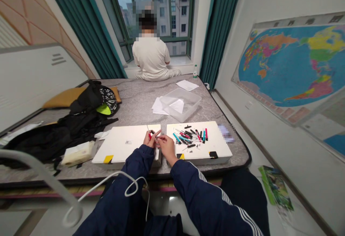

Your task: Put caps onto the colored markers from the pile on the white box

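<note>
Plastic gleams on the grey mattress: a clear storage tub sits with white paper sheets sticking out from its left side. Another sheet shows through the plastic, though I can't tell whether it lies inside or underneath. A loose sheet lies just beyond the tub.

Nearer the edge, two white boards lie side by side, almost touching. The right board holds a scattered heap of pens and pen parts in red, teal and black. The left board carries only a small label and a yellow tape mark.

Both forearms, in navy sleeves with white stripes, reach forward and meet above the left board's right end. The left hand is closed around a slim red pen, its thin tip pointing up. The right hand is bent inward with its fingers drawn together against the pen, but whether they grip anything is too small to tell.

A black backpack lies to the left, while a seated person faces the window.
</note>
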Tool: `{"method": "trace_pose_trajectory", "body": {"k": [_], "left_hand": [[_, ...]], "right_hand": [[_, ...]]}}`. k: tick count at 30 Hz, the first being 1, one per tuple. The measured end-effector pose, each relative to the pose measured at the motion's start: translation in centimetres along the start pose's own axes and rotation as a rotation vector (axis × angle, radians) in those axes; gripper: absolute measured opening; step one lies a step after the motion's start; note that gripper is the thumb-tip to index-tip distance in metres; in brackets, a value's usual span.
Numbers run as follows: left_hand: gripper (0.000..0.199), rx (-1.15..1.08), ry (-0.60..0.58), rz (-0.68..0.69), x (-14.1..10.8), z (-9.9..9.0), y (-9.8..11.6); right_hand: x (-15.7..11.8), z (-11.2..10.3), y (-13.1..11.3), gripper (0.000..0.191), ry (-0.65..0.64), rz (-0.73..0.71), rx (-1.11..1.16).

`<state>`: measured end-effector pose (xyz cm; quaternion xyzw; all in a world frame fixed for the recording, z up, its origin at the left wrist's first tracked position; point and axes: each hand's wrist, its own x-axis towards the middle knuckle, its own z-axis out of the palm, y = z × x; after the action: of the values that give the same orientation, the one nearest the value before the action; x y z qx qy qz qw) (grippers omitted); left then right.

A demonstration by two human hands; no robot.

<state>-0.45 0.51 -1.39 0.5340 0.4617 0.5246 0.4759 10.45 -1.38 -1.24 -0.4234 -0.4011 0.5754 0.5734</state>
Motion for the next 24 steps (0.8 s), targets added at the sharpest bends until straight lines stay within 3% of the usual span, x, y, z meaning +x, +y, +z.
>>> {"method": "trace_pose_trajectory", "body": {"k": [4,13,19,24], "left_hand": [[0.051,-0.082,-0.016,-0.076,-0.46,0.07,0.87],[0.049,-0.123,-0.024,-0.032,-0.61,0.70,1.00],[0.042,0.119,0.083,0.045,-0.66,0.55,1.15],[0.040,0.174,0.199,0.125,-0.61,-0.19,0.66]], "right_hand": [[-0.03,0.03,-0.02,0.015,-0.003,0.005,-0.033],[0.10,-0.04,0.58,0.016,0.003,-0.027,-0.084],[0.35,-0.40,0.32,0.021,0.038,-0.024,-0.012],[0.31,-0.31,0.39,0.020,0.062,-0.043,-0.015]]}}
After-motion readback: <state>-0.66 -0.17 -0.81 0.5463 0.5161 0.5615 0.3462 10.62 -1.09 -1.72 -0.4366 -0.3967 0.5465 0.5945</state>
